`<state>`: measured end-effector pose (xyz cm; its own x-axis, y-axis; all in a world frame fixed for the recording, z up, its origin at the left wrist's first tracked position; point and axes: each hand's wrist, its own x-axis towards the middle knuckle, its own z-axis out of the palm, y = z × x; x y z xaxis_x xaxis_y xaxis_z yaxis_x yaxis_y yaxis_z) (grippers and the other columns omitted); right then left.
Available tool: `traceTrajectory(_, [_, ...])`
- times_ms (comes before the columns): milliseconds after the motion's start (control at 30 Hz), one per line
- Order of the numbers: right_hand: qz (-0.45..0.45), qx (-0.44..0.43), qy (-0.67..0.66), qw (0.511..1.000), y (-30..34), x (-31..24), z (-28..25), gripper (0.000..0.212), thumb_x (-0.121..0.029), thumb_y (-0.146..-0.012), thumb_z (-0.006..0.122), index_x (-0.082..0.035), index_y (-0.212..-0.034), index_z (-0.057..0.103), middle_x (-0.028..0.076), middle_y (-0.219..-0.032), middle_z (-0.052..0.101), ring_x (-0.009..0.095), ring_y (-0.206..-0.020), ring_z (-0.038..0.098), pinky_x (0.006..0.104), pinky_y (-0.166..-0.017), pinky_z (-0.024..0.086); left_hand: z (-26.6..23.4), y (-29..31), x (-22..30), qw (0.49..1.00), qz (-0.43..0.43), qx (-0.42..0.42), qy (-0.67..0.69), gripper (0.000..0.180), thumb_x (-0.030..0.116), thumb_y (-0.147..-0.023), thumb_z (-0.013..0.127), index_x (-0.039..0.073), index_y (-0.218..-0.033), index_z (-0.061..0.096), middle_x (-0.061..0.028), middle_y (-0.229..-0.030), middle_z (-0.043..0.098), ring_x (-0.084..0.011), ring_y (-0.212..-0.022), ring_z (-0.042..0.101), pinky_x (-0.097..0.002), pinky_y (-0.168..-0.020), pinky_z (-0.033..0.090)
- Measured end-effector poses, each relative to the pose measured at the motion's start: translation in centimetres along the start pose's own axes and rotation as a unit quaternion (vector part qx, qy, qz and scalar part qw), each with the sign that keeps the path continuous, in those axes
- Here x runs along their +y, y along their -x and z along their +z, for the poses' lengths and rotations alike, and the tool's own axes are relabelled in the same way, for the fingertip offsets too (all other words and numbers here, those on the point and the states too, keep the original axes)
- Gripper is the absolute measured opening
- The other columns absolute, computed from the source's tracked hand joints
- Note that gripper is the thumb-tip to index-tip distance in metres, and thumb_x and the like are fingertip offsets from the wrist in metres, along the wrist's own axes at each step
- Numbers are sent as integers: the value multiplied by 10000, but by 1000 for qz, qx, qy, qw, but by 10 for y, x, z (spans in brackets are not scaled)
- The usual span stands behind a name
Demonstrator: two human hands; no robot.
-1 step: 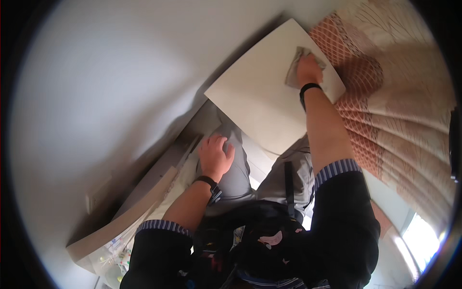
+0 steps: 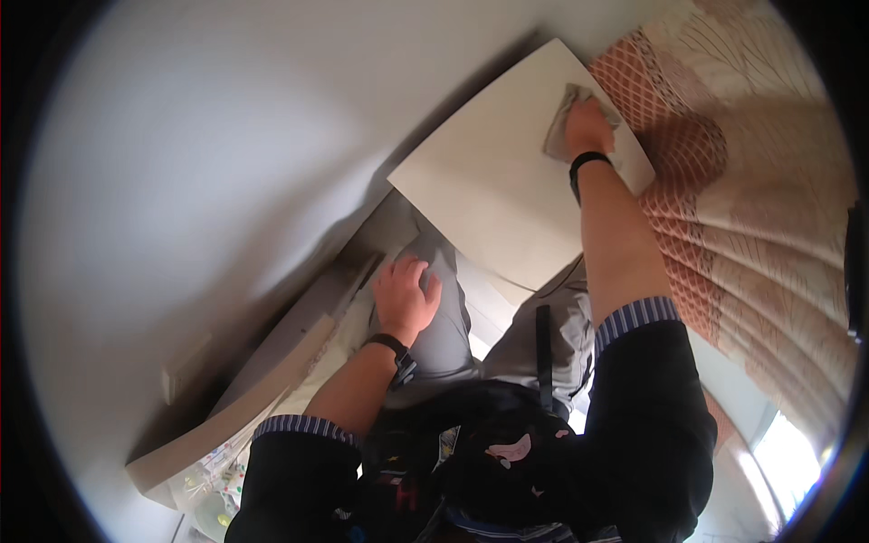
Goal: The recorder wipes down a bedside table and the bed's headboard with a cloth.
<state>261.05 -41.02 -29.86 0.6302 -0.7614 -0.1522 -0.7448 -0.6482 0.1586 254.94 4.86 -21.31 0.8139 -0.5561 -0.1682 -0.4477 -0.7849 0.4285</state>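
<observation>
A small cream-white tabletop [image 2: 489,181] stands in front of my knees, its corner toward the wall. Near its far right edge, my right hand [image 2: 589,128] presses a crumpled grey-beige cloth [image 2: 558,136] against the surface. The fingers are closed over the cloth, so part of it is hidden. My left hand [image 2: 405,294] rests on my left knee in grey trousers [image 2: 442,335], holding nothing, with its fingers apart.
A plain pale wall [image 2: 199,163] runs along the left and far side. Patterned orange and cream curtains [image 2: 751,181] hang close to the tabletop's right edge. At lower left is a bed-like frame with a beige curved edge [image 2: 244,398], beside clear plastic packaging [image 2: 213,493].
My right hand and the cloth have shifted slightly to the right and away from me, while the view itself moved a little. The left hand stays on the knee.
</observation>
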Motion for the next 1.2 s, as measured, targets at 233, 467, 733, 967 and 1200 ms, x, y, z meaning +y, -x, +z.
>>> traceTrajectory(233, [102, -45, -159, 981, -71, -47, -27, 408, -282, -1069, 461, 35, -1302, 569, 260, -1264, 685, 374, -1092, 715, 511, -850, 591, -4, -7, -12, 999, -15, -26, -12, 237, 177, -837, 696, 106, -1063, 697, -78, -1183, 691, -351, -1096, 625, -469, -905, 516])
traceTrajectory(467, [64, 26, -215, 974, -51, -10, -25, 432, -310, -1070, 387, 17, -1292, 562, 237, -1279, 686, 409, -1128, 693, 562, -872, 557, 11, -10, 0, 999, 27, -2, -21, 227, 151, -835, 669, 111, -1057, 685, -67, -1161, 697, -343, -1071, 631, -452, -907, 520])
traceTrajectory(733, [21, -57, -233, 971, 132, 13, -23, 361, -344, -1035, 456, -48, -1212, 563, 218, -1115, 731, 394, -1020, 718, 577, -831, 555, 5, -5, 12, 998, -39, -34, -45, 244, 259, -891, 625, 144, -1092, 703, -44, -1238, 685, -342, -1146, 608, -494, -925, 512])
traceTrajectory(967, [13, -83, -185, 979, 304, 18, -12, 310, -349, -1014, 527, -71, -1144, 570, 169, -1069, 717, 361, -974, 732, 509, -769, 603, -4, 8, 8, 996, -43, -41, -65, 350, 348, -926, 577, 151, -1193, 690, -67, -1287, 671, -372, -1171, 602, -498, -986, 506])
traceTrajectory(1200, [-2, -76, -235, 969, 343, 8, 0, 296, -335, -1021, 498, -75, -1155, 543, 174, -1104, 701, 385, -988, 720, 545, -791, 581, -11, -8, 10, 961, -175, -162, -140, 502, 415, -920, 569, 136, -1334, 620, -177, -1417, 561, -428, -1251, 554, -567, -1042, 463])
